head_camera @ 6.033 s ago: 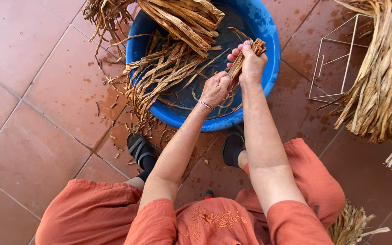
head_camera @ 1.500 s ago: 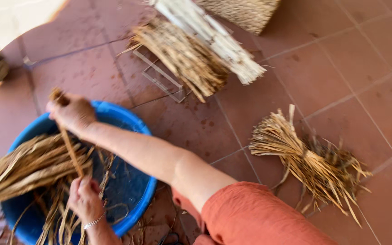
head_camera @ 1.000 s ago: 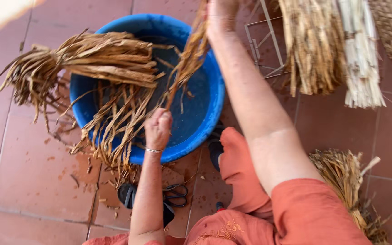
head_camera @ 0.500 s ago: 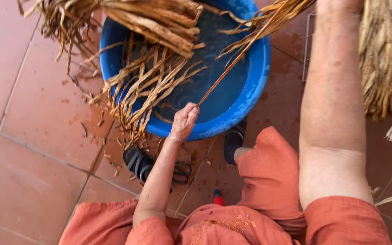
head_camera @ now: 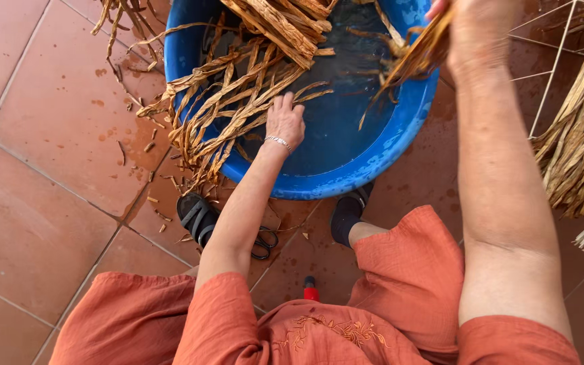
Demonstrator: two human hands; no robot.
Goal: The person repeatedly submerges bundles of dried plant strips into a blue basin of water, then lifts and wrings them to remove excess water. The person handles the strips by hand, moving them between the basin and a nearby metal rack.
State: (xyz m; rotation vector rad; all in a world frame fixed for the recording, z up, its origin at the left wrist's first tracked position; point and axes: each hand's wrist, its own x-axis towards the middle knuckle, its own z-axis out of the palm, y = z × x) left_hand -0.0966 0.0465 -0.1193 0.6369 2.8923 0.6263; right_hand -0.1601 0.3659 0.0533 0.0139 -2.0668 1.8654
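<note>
L hand [head_camera: 285,120] dropped onto soaked strips [head_camera: 234,111]; R hand [head_camera: 478,30] pulled its bunch [head_camera: 410,57] lower.

The blue plastic tub [head_camera: 400,145] is glossy and wet; my left hand [head_camera: 285,120] rests on dry, fibrous straw-coloured leaf strips [head_camera: 238,108] — rough and papery. My right hand [head_camera: 474,34] grips more. Floor tiles [head_camera: 42,203] are matt terracotta — damp-spotted near the tub's rim. My clothes [head_camera: 400,270] are soft orange cloth.

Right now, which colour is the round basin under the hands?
Blue basin, best in the head view.
</note>
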